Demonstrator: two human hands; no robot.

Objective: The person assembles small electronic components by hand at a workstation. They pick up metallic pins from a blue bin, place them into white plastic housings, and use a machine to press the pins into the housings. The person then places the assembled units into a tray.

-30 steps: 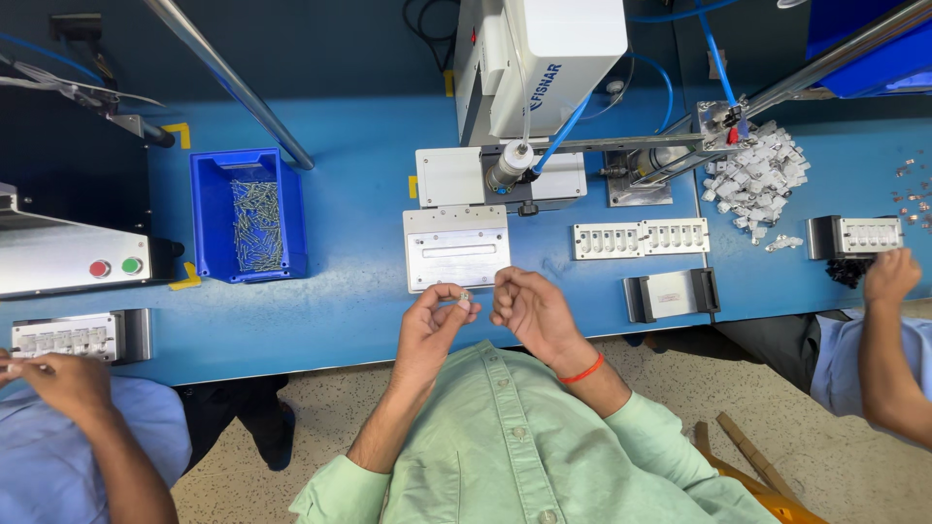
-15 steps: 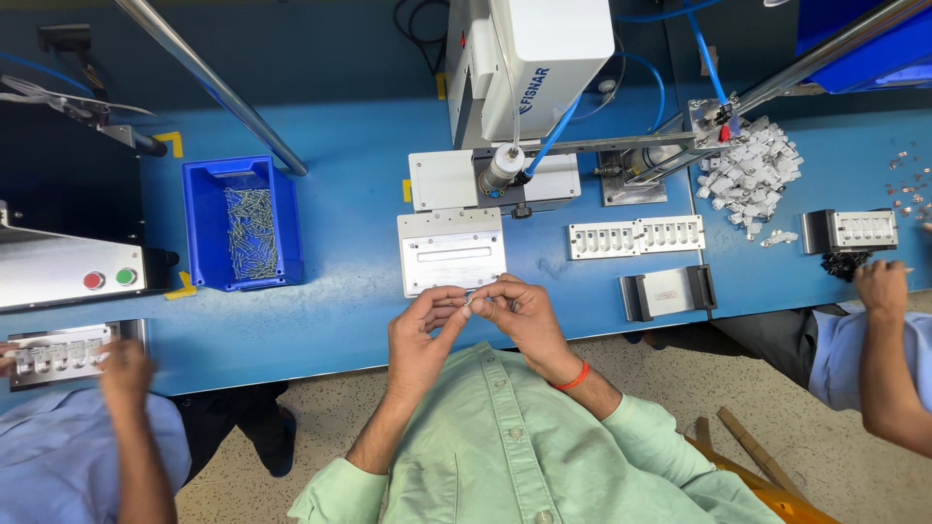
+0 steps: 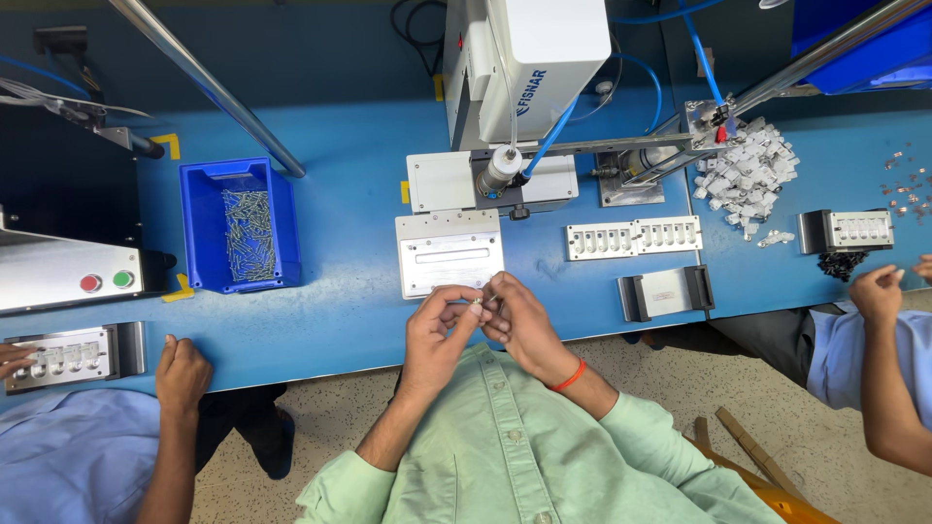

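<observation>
Blue bench (image 3: 349, 136), blue bin (image 3: 199, 228), pale-green shirt (image 3: 524, 456), perhaps whitish part (image 3: 477, 303)

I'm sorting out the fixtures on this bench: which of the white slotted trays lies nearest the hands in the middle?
The long white tray, right of the grey plate; the other two sit at the bench's far ends by co-workers.

Left hand (image 3: 437, 330), right hand (image 3: 519, 320) pinching small part (image 3: 478, 304), blue table (image 3: 340, 213)

Bright, even overhead light, soft shadows (mild wide-angle bending at edges), sharp focus.
</observation>
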